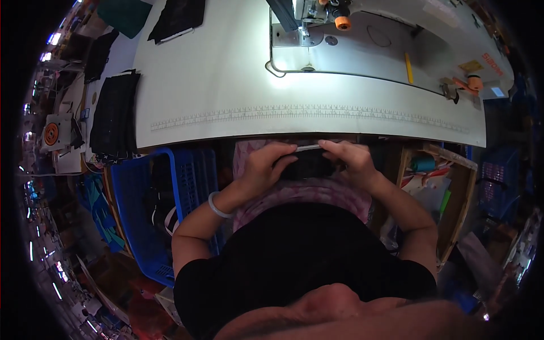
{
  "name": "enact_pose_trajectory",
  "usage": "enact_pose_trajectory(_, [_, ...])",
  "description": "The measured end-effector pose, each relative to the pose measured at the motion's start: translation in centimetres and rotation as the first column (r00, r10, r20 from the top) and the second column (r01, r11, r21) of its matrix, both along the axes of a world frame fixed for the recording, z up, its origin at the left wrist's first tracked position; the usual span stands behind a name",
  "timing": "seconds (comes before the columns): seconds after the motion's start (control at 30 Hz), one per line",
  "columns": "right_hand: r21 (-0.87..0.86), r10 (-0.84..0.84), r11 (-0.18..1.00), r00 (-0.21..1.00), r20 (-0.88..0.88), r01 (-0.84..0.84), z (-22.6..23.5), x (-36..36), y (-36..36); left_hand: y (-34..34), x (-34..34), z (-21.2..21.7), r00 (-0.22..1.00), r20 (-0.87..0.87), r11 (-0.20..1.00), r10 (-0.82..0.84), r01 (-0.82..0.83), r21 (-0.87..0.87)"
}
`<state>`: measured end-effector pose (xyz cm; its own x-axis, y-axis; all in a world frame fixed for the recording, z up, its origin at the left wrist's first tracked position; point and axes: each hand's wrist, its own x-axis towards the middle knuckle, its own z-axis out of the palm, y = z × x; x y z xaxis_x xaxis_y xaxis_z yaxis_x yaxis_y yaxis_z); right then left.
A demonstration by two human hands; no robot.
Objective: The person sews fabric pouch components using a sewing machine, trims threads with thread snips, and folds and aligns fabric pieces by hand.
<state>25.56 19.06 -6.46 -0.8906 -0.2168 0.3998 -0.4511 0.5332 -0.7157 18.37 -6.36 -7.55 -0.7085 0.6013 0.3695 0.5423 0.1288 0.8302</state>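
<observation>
A narrow white strip (309, 148) is held between the two hands, just off the near edge of the sewing table (226, 107) and above the lap. Its left end is gripped by the left hand (271, 163), whose fingers are bent and nearly closed; its right end is pinched by the right hand (350, 161), with the other fingers curled under. Dark cloth (309, 165) is seen directly below the strip (whether the two are joined cannot be told).

Counted from the strip, a printed ruler scale (309, 110) is found at 12 o'clock, with the needle area of the sewing machine (453, 34) farther out and its body toward 2. A stack of black fabric pieces (114, 113) is laid between 9 and 10 o'clock. Blue plastic baskets (187, 164) are placed at 8 o'clock, and a wooden drawer (462, 160), in which a teal thread spool (422, 164) is kept, at 3 to 4.
</observation>
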Motion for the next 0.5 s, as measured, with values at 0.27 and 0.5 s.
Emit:
enact_pose_trajectory(0.27, [0.249, 0.026, 0.967, 0.953, -0.301, 0.052, 0.9, 0.3, 0.3, -0.2, -0.1, 0.7, 0.997, 0.022, 0.996, -0.076, 0.076, -0.040])
enact_pose_trajectory(0.5, [0.151, -0.068, 0.987, 0.996, 0.051, 0.059, 3.1, -0.1, -1.0, 0.1, -1.2, 1.9, 0.958, -0.272, 0.991, -0.090, 0.060, -0.117])
